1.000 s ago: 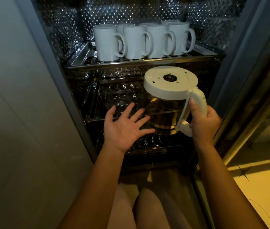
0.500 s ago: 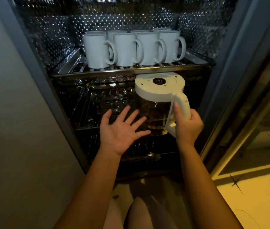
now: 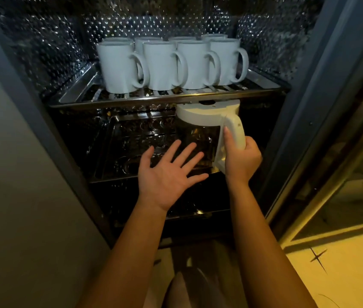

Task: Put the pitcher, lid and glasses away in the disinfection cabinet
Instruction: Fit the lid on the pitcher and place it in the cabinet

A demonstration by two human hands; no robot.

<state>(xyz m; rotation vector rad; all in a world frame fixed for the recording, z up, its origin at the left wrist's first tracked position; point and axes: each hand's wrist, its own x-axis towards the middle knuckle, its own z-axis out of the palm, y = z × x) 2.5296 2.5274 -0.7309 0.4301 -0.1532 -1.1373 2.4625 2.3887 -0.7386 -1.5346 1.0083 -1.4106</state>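
Pitcher [image 3: 198,138] is hanging at the right front of the middle rack [image 3: 131,152], its lid [image 3: 207,112] sitting just under the upper rack's rim [image 3: 131,102]; I cannot tell whether its base is touching. Right grip [image 3: 241,161] is curling round the handle [image 3: 234,132]; left grip [image 3: 167,176] is hovering spread beside the glass. Best, I judge, is holding it level and low, sliding inward, seating it, then letting go.

Glass pitcher [image 3: 198,138], white lid [image 3: 207,110] on, upright, partly inside cabinet [image 3: 42,52]
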